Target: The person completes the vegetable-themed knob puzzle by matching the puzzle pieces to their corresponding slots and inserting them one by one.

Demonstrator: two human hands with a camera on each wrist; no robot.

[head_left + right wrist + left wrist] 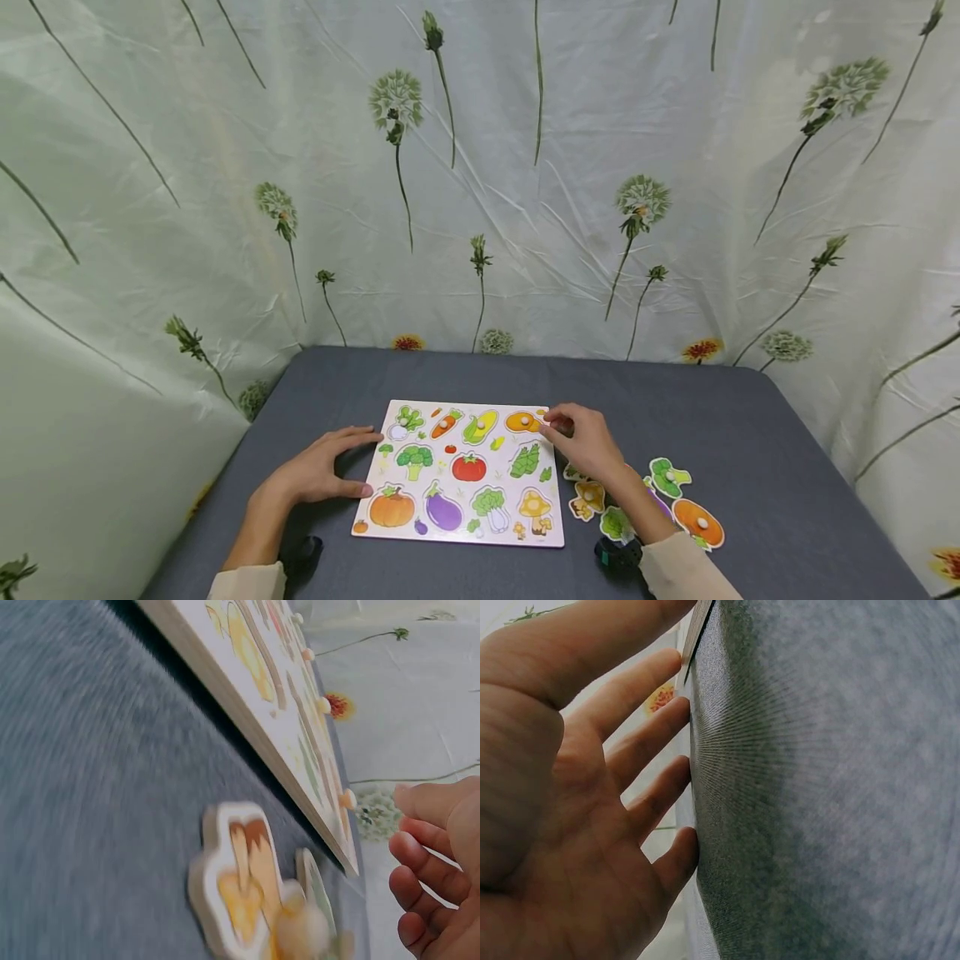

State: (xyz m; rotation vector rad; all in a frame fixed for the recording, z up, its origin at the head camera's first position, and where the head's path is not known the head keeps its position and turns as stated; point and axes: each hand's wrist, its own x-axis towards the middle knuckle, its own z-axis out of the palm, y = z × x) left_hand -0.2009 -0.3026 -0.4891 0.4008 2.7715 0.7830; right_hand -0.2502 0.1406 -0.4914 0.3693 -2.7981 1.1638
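A white wooden vegetable puzzle board lies on the table. My left hand rests at the board's left edge, thumb and fingers spread; the left wrist view shows its fingers extended. Over the board's far right corner is my right hand, beside an orange oval piece. In the right wrist view its fingers are loosely bent, with nothing visible between them and a small gap from the round knob. Also in the far row are a carrot piece and a corn piece.
Loose knobbed pieces lie right of the board: a mushroom, a broccoli, a leafy green one and an orange one. My right forearm partly hides a purple piece. A flowered curtain hangs behind the grey table.
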